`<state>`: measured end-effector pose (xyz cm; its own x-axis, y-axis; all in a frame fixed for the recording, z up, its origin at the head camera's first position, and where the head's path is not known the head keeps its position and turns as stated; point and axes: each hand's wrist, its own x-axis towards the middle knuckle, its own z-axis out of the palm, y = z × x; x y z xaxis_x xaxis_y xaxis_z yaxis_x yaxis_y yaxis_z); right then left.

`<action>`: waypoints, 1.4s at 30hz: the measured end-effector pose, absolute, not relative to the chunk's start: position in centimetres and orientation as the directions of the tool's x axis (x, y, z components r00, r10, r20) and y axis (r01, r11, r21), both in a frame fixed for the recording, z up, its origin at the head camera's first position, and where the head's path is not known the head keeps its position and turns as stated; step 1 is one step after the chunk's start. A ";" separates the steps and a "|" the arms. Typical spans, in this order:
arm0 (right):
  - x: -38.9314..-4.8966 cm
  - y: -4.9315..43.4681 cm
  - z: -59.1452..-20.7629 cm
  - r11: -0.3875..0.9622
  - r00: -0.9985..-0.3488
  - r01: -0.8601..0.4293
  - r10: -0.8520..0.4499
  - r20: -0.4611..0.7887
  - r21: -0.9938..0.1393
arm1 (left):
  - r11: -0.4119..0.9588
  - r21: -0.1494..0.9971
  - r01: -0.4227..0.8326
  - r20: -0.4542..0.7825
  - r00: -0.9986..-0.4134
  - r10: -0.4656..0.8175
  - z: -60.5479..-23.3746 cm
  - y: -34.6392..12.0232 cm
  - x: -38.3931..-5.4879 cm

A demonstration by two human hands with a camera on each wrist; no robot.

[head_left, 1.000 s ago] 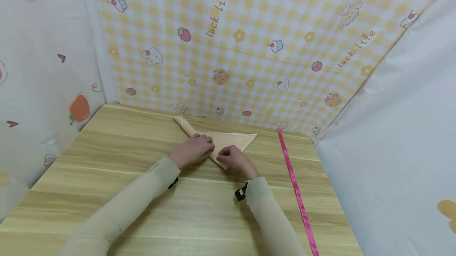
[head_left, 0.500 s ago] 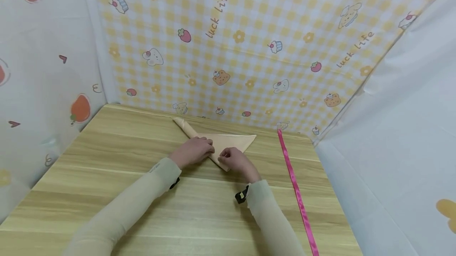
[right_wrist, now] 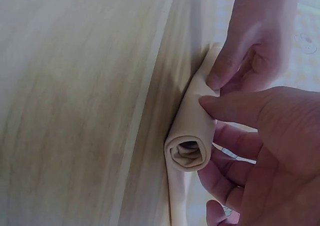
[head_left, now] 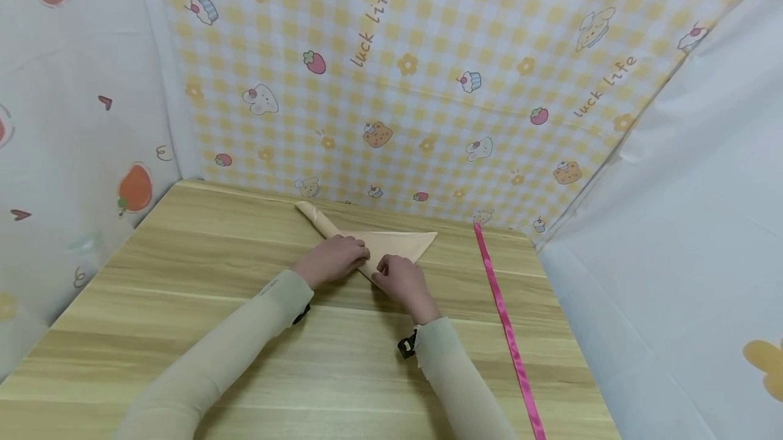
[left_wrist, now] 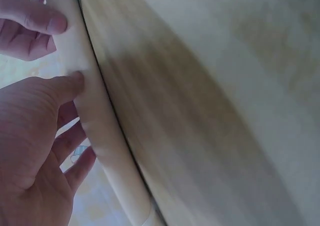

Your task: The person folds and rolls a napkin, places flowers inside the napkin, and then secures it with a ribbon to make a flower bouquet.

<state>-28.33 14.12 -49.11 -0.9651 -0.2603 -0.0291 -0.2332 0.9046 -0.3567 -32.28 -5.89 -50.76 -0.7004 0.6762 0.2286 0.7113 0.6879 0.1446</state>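
Observation:
A peach cloth (head_left: 397, 244) lies toward the back of the table, rolled along its left side, with a flat triangular corner pointing right. My left hand (head_left: 333, 260) grips the middle of the roll, thumb on top and fingertips against its other side, as the left wrist view shows on the rolled cloth (left_wrist: 112, 146). My right hand (head_left: 402, 280) holds the roll's near end between thumb and fingers. In the right wrist view that end of the cloth (right_wrist: 189, 153) shows spiral layers around a small hollow. Both thumbs sit close together on the roll.
A long pink ribbon (head_left: 504, 321) runs along the right side of the wooden table (head_left: 293, 372), from the back edge toward the front. A yellow checked cloth wall (head_left: 440, 107) stands behind, with white sheets on both sides.
My right hand has turned slightly and moved over the near end of the roll, covering more of it. The left hand and the cloth have hardly moved.

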 end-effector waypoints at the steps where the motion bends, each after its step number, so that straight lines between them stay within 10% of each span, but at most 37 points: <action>1: -28.4 14.1 -49.1 0.906 -0.966 -0.230 -0.257 -0.031 -0.356 | 0.696 0.146 0.703 0.228 -0.708 0.668 -50.7 -5.7 -32.3; 25: -30.7 15.7 -50.1 0.849 -0.957 -0.087 -0.216 -0.192 -0.522 | 0.741 0.114 0.662 0.195 -0.746 0.637 -50.4 -3.7 -31.4; 42: -29.8 14.8 -49.3 0.940 -0.983 -0.146 -0.173 -0.063 -0.308 | 0.750 0.077 0.657 0.148 -0.751 0.644 -50.7 -2.7 -32.7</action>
